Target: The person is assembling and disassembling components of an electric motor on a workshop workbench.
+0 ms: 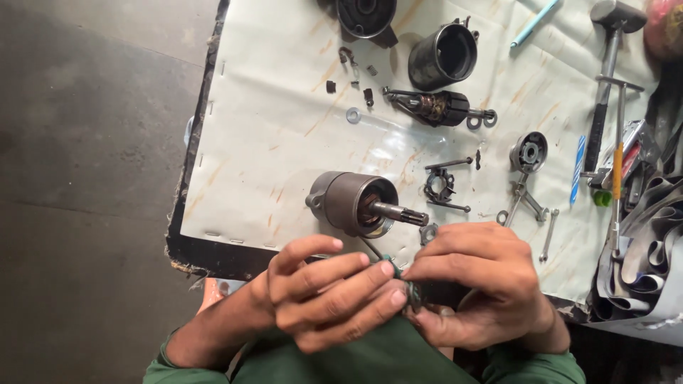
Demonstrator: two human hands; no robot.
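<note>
Both hands' grips, left hand (324, 288) and right hand (477, 284), clenched on a small dark, mostly hidden part (410, 293), grey motor housing (356, 203) beyond

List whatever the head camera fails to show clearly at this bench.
- Small dark part between the left hand and right hand: fingers cover nearly all of it, so its kind and each hand's grip on it are unclear.
- Round dark housing: cut off by the top edge.
- Tiny bits on the sheet: too small to identify.
- Tool pile: overlapping and cut off by the right edge.
</note>
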